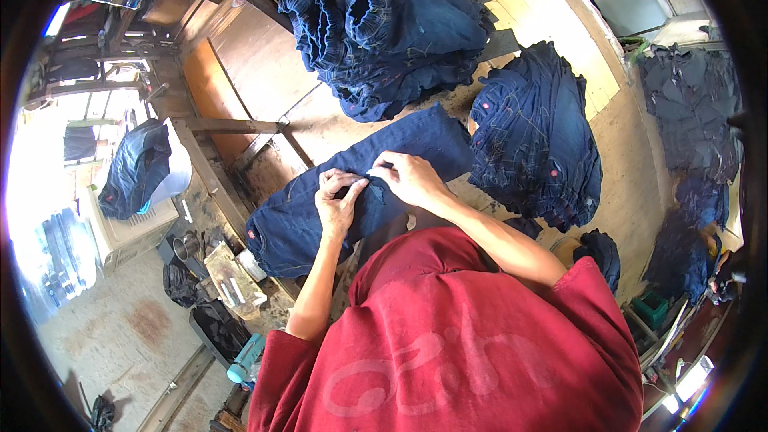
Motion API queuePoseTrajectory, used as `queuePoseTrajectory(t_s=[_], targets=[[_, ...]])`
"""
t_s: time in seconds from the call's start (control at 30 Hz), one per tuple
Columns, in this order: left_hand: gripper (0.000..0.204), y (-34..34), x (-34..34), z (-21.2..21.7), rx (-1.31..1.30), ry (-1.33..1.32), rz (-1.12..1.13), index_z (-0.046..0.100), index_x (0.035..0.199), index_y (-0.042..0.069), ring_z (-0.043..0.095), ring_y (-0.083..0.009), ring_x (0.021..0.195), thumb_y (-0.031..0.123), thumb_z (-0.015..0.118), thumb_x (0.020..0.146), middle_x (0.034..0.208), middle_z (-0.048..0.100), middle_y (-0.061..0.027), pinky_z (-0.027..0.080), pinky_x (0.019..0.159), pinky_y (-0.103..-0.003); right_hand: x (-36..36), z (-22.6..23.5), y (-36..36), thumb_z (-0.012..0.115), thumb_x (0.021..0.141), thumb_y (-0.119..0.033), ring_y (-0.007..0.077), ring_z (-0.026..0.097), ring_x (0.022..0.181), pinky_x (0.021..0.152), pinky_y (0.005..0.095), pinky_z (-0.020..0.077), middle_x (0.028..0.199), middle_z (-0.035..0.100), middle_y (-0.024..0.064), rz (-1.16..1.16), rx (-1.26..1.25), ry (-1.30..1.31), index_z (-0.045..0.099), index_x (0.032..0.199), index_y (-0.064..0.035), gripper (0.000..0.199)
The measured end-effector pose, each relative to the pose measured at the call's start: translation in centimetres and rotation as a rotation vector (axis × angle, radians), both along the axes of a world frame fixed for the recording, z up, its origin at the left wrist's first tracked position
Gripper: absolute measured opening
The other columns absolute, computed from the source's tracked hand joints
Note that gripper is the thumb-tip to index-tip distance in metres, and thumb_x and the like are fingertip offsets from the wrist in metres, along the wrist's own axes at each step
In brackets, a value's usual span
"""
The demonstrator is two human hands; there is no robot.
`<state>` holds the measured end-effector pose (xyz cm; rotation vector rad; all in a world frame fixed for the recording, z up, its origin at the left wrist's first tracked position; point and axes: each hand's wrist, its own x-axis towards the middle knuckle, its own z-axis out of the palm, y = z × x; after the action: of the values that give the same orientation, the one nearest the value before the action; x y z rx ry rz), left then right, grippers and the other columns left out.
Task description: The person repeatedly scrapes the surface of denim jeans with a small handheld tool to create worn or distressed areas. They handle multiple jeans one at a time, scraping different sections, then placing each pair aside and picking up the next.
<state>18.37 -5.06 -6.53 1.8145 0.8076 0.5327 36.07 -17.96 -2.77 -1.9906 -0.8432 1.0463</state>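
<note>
A pair of dark blue denim trousers lies stretched slantwise in front of me, across my lap. My left hand pinches a fold of the denim, thumb and forefinger pressed together. Right beside it, my right hand is closed in a pinch, its fingertips nearly meeting those of the left. Whatever sits between the right fingertips is too small to make out. A small round red tag shows at the left end of the trousers.
Beyond the trousers rises a tall heap of denim garments, with a second stack to its right. Wooden frame bars stand at the left, near a beige machine. Dark cloth pieces lie far right.
</note>
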Motion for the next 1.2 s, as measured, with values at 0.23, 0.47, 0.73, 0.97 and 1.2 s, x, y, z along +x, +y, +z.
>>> queuePoseTrajectory(t_s=[0.23, 0.47, 0.73, 0.97, 1.2], targets=[[0.011, -1.7, -0.4, -0.4, -0.003, 0.011, 0.069, 0.084, 0.087, 0.008, 0.057, -0.0181, 0.099, 0.003, 0.092, 0.082, 0.092, 0.081, -0.0021, 0.045, 0.100, -0.035, 0.4, 2.4, -0.7, 0.064, 0.100, -0.027, 0.0388, 0.078, 0.095, 0.084, 0.0523, 0.0604, 0.099, 0.081, 0.0150, 0.301, -0.106, -0.006, 0.080, 0.104, -0.0164, 0.020], [0.024, 8.3, -8.3, 1.3, 0.188, 0.250, 0.515, 0.082, 0.100, 0.002, 0.065, -0.0266, 0.099, 0.025, 0.077, 0.101, 0.099, 0.079, -0.0143, 0.051, 0.096, -0.041, 1.7, 0.4, -7.4, 0.072, 0.102, -0.049, 0.0283, 0.076, 0.082, 0.077, 0.0451, 0.0586, 0.094, 0.081, 0.0131, 0.101, -0.119, 0.103, 0.079, 0.100, -0.0066, 0.044], [0.046, 17.8, -20.7, -1.6, 0.202, 0.833, 0.294, 0.076, 0.123, -0.008, 0.074, -0.0381, 0.112, 0.033, 0.065, 0.104, 0.116, 0.079, -0.0257, 0.054, 0.102, -0.045, 6.6, -9.5, -14.3, 0.061, 0.100, -0.077, 0.0267, 0.076, 0.091, 0.080, 0.0435, 0.0640, 0.115, 0.076, 0.0126, -0.944, -0.235, 0.806, 0.061, 0.139, -0.0078, 0.079], [0.044, 10.3, -14.7, 4.6, 0.176, 0.402, 0.678, 0.076, 0.112, 0.002, 0.068, -0.0152, 0.082, 0.045, 0.069, 0.109, 0.105, 0.076, -0.0061, 0.057, 0.068, -0.033, 12.4, -14.4, -13.2, 0.089, 0.092, -0.015, 0.0108, 0.049, 0.055, 0.048, 0.0331, 0.0417, 0.072, 0.051, -0.0068, -1.233, 0.090, 0.464, 0.047, 0.074, -0.0204, 0.046], [0.045, -6.2, -12.0, 5.2, -0.294, 0.680, 0.216, 0.075, 0.113, -0.004, 0.070, -0.0279, 0.107, 0.026, 0.094, 0.085, 0.116, 0.076, -0.0186, 0.055, 0.094, -0.039, 25.7, -13.8, -16.1, 0.086, 0.097, -0.026, 0.0090, 0.054, 0.066, 0.063, 0.0313, 0.0549, 0.078, 0.054, -0.0068, -0.916, 0.029, 0.264, 0.054, 0.089, -0.0199, 0.034]])
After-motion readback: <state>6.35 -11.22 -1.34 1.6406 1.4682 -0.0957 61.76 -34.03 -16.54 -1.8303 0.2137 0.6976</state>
